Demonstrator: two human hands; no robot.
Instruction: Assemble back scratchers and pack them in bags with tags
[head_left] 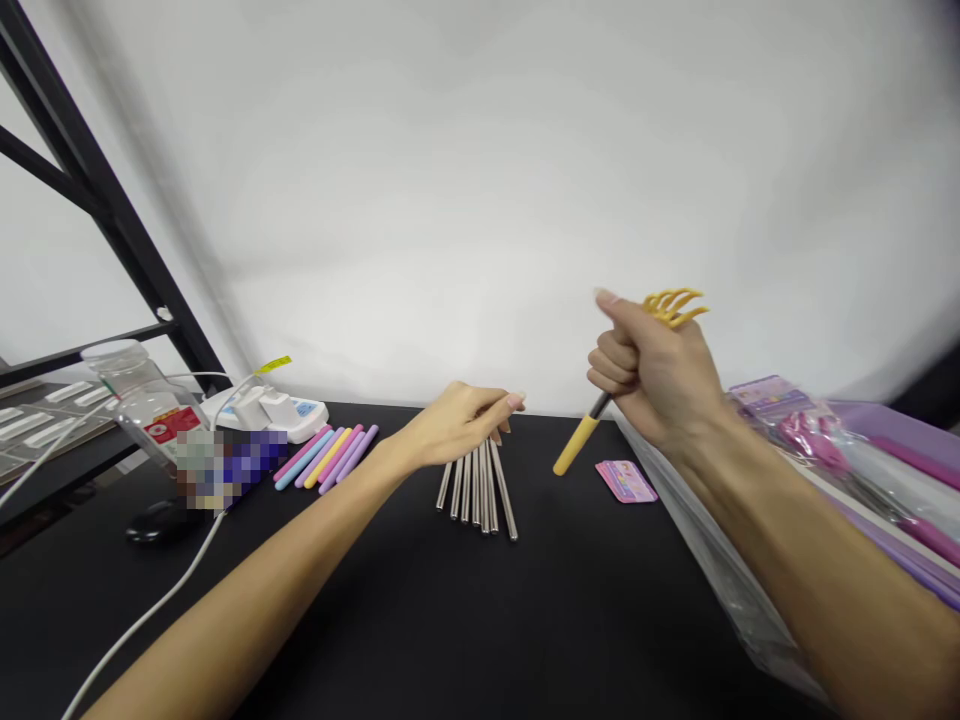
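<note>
Yellow scratcher (576,446) in thumb-up right hand (649,368), grip fisted; left hand (466,420) palm-down over metal rods (484,490), grip unclear.

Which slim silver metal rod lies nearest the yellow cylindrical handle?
The rightmost slim silver metal rod; its near end lies right of all the others', closest to the yellow cylindrical handle.

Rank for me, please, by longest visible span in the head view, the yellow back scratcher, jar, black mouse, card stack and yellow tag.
1. Yellow back scratcher, end to end; the right hand hides its middle
2. Jar
3. Black mouse and card stack, too close to rank
4. Yellow tag
</note>
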